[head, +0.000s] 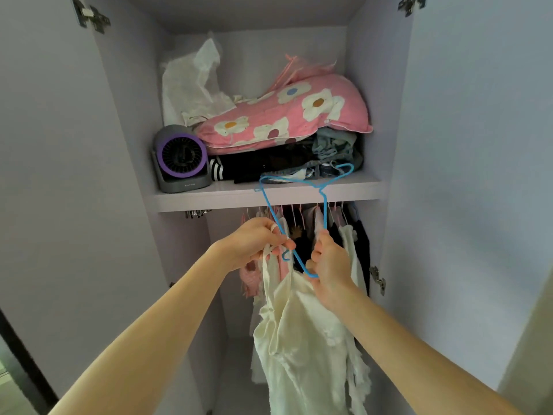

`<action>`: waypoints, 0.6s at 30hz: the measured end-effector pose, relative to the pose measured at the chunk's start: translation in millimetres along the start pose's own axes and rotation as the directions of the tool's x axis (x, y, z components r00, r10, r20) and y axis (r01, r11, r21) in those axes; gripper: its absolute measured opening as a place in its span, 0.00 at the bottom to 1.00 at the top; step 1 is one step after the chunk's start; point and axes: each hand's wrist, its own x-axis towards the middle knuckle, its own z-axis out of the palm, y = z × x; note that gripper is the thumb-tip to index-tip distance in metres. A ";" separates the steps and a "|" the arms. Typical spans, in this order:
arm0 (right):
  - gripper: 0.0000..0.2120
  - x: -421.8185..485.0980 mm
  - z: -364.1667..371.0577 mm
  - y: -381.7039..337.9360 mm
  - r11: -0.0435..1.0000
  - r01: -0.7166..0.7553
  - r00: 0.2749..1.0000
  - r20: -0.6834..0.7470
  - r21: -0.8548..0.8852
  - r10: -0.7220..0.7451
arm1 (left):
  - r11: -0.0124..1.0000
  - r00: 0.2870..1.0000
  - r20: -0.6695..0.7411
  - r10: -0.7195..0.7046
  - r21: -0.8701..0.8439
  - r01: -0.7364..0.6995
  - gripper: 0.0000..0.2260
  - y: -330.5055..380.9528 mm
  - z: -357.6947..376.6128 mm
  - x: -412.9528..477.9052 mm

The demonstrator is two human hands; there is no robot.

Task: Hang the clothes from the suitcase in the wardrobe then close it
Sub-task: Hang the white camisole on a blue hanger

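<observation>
A cream strappy top (pixel 302 333) hangs down in front of the open wardrobe (pixel 371 100). My left hand (pixel 254 242) pinches one thin strap of the top beside an arm of a blue wire hanger (pixel 270 205). My right hand (pixel 329 263) grips the hanger's lower end together with the top's other side. The hanger is tilted, its hook (pixel 344 170) pointing up and right in front of the shelf. The suitcase is out of view.
Behind my hands several garments (pixel 353 235) hang on a rail under the shelf (pixel 233 196). On the shelf lie a pink flowered pillow (pixel 287 115), dark folded clothes (pixel 269 166), a grey-purple fan (pixel 181 158) and a white bag (pixel 194 82). Both doors (pixel 54 175) stand open.
</observation>
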 end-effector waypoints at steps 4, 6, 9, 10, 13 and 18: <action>0.21 3.3 -8.9 -21.2 0.999 -0.039 0.999 -0.003 -0.011 0.039 | 0.999 0.996 -0.074 -0.050 -0.022 0.049 0.16 -11.3 -4.6 9.4; 0.19 9.3 -10.8 -35.5 0.995 0.006 1.000 0.013 -0.101 -0.005 | 0.994 0.993 -0.081 -0.091 -0.063 0.086 0.15 -17.0 -4.3 13.2; 0.19 20.4 -7.9 -56.4 0.946 0.122 0.992 0.058 -0.300 -0.110 | 0.985 0.989 -0.069 -0.135 -0.120 0.126 0.12 -19.8 1.0 18.2; 0.20 24.2 -7.8 -63.5 0.912 0.187 0.982 0.078 -0.365 -0.170 | 0.981 0.986 -0.069 -0.149 -0.138 0.139 0.10 -19.2 3.4 19.5; 0.20 29.6 -10.0 -86.3 0.773 0.345 0.937 0.144 -0.532 -0.319 | 0.958 0.970 -0.146 -0.194 -0.240 0.155 0.05 -21.2 2.2 25.1; 0.15 40.0 -27.4 -110.9 0.696 0.395 0.919 0.236 -0.599 -0.317 | 0.888 0.886 -0.366 -0.285 -0.450 0.099 0.04 -39.7 -30.1 26.1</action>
